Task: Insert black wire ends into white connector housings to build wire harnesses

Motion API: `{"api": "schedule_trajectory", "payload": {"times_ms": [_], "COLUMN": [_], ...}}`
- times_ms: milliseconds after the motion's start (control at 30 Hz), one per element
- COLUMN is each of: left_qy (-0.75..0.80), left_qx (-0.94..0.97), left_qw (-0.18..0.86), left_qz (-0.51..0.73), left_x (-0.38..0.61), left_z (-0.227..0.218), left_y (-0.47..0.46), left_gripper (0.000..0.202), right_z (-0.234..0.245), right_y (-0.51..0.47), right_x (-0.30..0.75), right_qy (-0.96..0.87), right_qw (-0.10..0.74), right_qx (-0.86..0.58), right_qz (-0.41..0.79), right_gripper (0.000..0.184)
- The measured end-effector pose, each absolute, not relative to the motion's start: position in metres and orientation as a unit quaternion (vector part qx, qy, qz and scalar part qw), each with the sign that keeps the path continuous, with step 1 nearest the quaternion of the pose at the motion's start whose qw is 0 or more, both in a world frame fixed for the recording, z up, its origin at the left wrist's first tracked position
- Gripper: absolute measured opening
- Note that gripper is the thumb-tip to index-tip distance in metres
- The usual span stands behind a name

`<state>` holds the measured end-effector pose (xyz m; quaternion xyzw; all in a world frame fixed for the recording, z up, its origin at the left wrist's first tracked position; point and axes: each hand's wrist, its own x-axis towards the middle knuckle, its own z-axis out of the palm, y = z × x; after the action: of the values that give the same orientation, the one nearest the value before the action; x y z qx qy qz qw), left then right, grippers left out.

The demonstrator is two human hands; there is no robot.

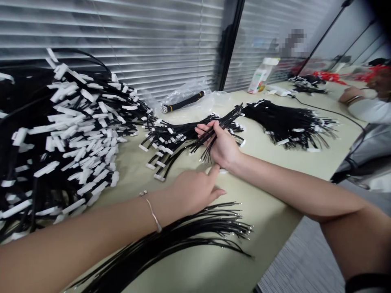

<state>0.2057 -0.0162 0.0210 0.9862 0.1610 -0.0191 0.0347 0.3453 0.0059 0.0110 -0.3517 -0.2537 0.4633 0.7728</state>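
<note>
My right hand [224, 146], palm up, holds a small bundle of thin black cables [229, 119] with its thumb over them. The bare cable ends fan out below the palm. My left hand [195, 189] wears a bracelet and is close to the heel of my right hand, index finger stretched forward and thumb apart. Nothing shows between those fingers. Behind and left of my right hand lies a pile of black cables with white connectors [171, 136]. Under my left forearm, a thick bundle of loose black cables [195, 230] lies with its tips pointing right.
A large heap of black cables with white plugs [82, 130] fills the left side. Another cable stack [284, 122] lies at the right, below a bottle [263, 75]. A plastic bag [189, 97] rests by the blinds. Another person's arm [360, 101] leans at the far right.
</note>
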Motion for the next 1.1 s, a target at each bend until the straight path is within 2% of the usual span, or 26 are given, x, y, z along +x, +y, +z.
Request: {"api": "schedule_trajectory", "payload": {"times_ms": [300,400,500,633,700,800,867,967,1100], "left_qy": [0.122,0.113,0.111,0.243,0.308,0.301,0.285,0.301,0.289], "left_qx": [0.989,0.987,0.978,0.936,0.874,0.734,0.65,0.582,0.508], "left_qw": [0.083,0.114,0.173,0.239,0.355,0.565,0.634,0.671,0.711], "left_qz": [-0.016,-0.002,0.029,0.085,0.121,0.227,0.307,0.348,0.39], "left_x": [0.201,0.196,0.189,0.162,0.138,0.102,0.083,0.071,0.075], "left_z": [0.02,0.021,0.03,0.059,0.072,0.082,0.083,0.079,0.075], "left_y": [-0.008,-0.006,0.002,0.018,0.024,0.026,0.025,0.022,0.02], "left_gripper": [0.057,0.055,0.047,0.037,0.038,0.036,0.029,0.021,0.024], "right_z": [0.026,0.038,0.049,0.055,0.056,0.057,0.058,0.057,0.051], "right_y": [0.022,0.019,0.003,-0.032,-0.048,-0.067,-0.073,-0.075,-0.073], "right_x": [0.38,0.393,0.385,0.356,0.343,0.329,0.323,0.319,0.318], "right_qy": [-0.295,-0.326,-0.403,-0.519,-0.559,-0.593,-0.641,-0.767,-0.853], "right_qw": [0.793,0.763,0.668,0.496,0.398,0.288,0.242,0.195,0.125], "right_qx": [-0.334,-0.355,-0.382,-0.382,-0.373,-0.361,-0.389,-0.449,-0.466], "right_qz": [0.415,0.431,0.496,0.582,0.625,0.66,0.616,0.415,0.2], "right_gripper": [0.022,0.024,0.029,0.031,0.028,0.026,0.027,0.028,0.03]}}
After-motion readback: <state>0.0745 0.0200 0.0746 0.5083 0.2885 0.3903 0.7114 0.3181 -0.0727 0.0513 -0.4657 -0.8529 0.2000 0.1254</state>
